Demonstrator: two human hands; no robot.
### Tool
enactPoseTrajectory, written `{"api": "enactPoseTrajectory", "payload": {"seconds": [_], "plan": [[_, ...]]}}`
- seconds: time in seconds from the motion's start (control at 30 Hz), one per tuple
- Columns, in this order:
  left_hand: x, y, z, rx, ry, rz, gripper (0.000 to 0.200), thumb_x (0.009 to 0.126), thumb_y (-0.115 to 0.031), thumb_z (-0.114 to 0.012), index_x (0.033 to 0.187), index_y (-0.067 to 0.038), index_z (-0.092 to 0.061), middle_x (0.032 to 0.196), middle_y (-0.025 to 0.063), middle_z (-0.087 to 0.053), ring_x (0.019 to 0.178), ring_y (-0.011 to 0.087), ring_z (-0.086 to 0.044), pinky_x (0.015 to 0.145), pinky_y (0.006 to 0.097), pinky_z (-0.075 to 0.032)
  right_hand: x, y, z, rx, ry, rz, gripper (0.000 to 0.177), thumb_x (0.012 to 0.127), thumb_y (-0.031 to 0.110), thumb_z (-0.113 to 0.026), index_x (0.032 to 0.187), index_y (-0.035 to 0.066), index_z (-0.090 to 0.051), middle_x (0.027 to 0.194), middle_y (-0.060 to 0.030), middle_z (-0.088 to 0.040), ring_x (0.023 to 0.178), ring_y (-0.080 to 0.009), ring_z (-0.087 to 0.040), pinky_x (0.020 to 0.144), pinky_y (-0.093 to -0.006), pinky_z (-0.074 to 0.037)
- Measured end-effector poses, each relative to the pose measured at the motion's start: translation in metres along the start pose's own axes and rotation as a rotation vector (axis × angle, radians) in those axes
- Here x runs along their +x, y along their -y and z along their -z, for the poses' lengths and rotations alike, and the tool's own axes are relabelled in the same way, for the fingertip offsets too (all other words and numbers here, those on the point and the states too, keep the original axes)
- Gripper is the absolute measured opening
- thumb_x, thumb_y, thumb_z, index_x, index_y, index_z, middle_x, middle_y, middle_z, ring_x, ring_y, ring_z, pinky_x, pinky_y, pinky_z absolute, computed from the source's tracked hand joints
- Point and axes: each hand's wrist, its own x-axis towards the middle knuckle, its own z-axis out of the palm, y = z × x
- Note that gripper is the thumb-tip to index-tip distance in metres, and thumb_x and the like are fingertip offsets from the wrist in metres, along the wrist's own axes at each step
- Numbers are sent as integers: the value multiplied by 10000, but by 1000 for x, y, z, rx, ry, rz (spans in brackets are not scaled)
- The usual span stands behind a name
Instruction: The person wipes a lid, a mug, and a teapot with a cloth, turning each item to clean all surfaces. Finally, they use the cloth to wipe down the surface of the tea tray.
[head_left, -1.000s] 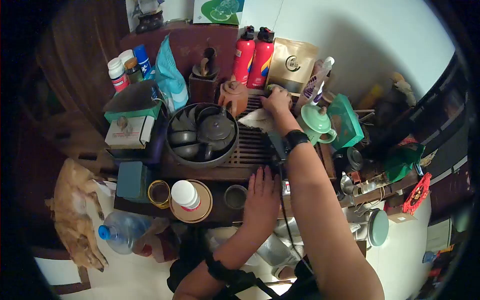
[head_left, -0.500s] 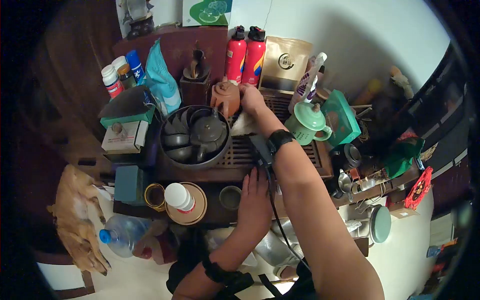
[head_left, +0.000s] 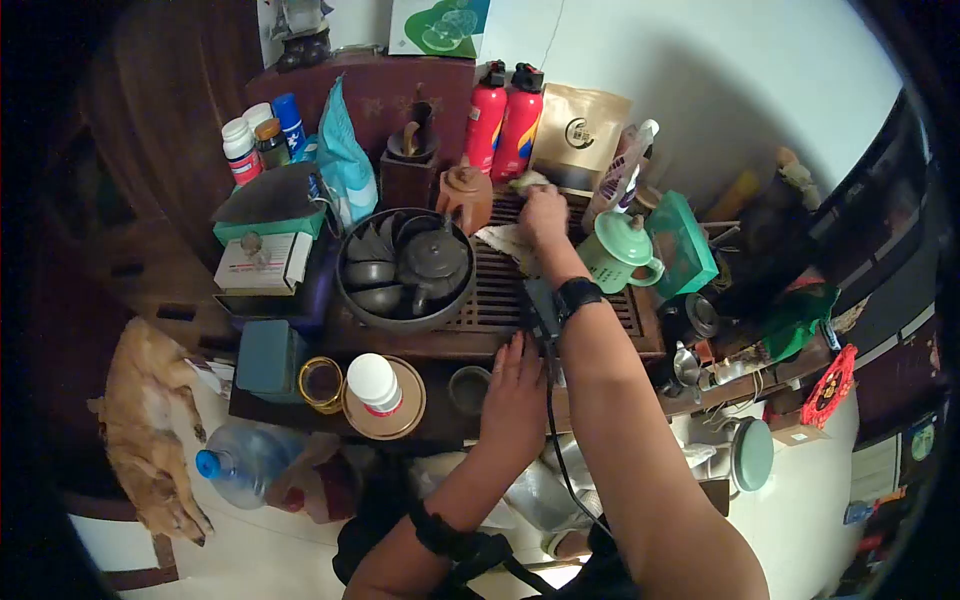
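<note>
Beyond the fingers (head_left: 538,200) a white wall (head_left: 720,90) rises, dimly lit and crossed by shadow. A dark reddish cabinet (head_left: 385,90) stands left of the fingers. Nearer than them sits the dark desk (head_left: 440,425), on pale floor (head_left: 270,545).

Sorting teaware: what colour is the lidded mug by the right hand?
The lidded mug is pale green, clearest in the head view.

My right grip (head_left: 543,212) is closed on a pale cloth (head_left: 503,238) at the far edge of the slatted tea tray (head_left: 495,295), beside a clay teapot (head_left: 466,195). My left grip (head_left: 515,385) lies flat on the surface (head_left: 440,422) by the tray's near edge.
</note>
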Motion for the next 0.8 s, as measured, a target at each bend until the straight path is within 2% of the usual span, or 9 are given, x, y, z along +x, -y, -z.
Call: {"api": "enactPoseTrajectory", "payload": {"seconds": [0.1,0.13,0.23,0.37,0.4,0.47,0.53,0.67,0.8], "plan": [[1,5,-3,88,49,-63,452,771,-105,-541,1185,75,-529,1370,282,-364,1307,421,-326,1101,503,-243,0,-14,-13,214,-54,511,371,717,78,-591,1075,150,-651,1135,-136,-585,1063,-321,-566,897,-404,-475],[1,5,-4,57,19,-63,433,769,-102,-542,1164,76,-542,1369,285,-364,1302,425,-332,1099,507,-245,-7,-15,-6,228,-53,518,347,747,100,-579,1083,149,-651,1137,-112,-589,1048,-318,-571,892,-419,-474],[2,4,-1,48,13,-77,395,761,-92,-552,1117,81,-564,1370,289,-362,1301,426,-333,1099,511,-242,-23,-8,25,48,133,103,327,782,112,-559,1095,145,-648,1166,-111,-582,1058,-330,-567,905,-432,-468],[2,2,1,32,18,-88,372,750,-79,-565,1086,82,-576,1375,290,-360,1307,423,-328,1105,509,-232,-53,3,45,-105,173,23,271,884,199,-476,1021,75,-675,1167,-136,-570,1073,-305,-539,877,-429,-464],[2,1,3,67,54,-83,374,748,-77,-566,1086,84,-577,1375,291,-360,1309,423,-326,1106,507,-232,-61,6,51,-147,260,62,312,882,217,-471,1105,64,-626,1203,-139,-538,1137,-314,-494,920,-437,-432],[3,0,9,144,126,-72,378,744,-73,-568,1086,86,-577,1375,293,-360,1312,422,-320,1108,503,-230,-68,0,48,-103,177,84,360,870,224,-472,1166,44,-572,1223,-148,-515,1138,-325,-486,953,-430,-405],[2,4,5,106,74,-92,373,745,-72,-562,1081,90,-578,1382,288,-356,1316,421,-316,1109,499,-233,-58,-13,28,-51,114,91,454,847,223,-486,1245,6,-481,1261,-174,-468,1152,-341,-466,1000,-422,-364],[1,6,-6,18,-39,-66,362,752,-71,-545,1071,97,-580,1364,265,-380,1319,417,-312,1110,496,-236,-20,-7,10,-88,143,-156,410,835,198,-523,1190,-7,-526,1190,-170,-519,1110,-314,-499,949,-429,-405],[1,4,-3,83,29,-39,358,767,-80,-534,1080,87,-582,1308,245,-416,1322,406,-307,1112,496,-236,-18,11,21,-65,133,50,296,864,195,-476,1074,54,-630,1118,-150,-571,1110,-324,-522,900,-454,-441]]}}
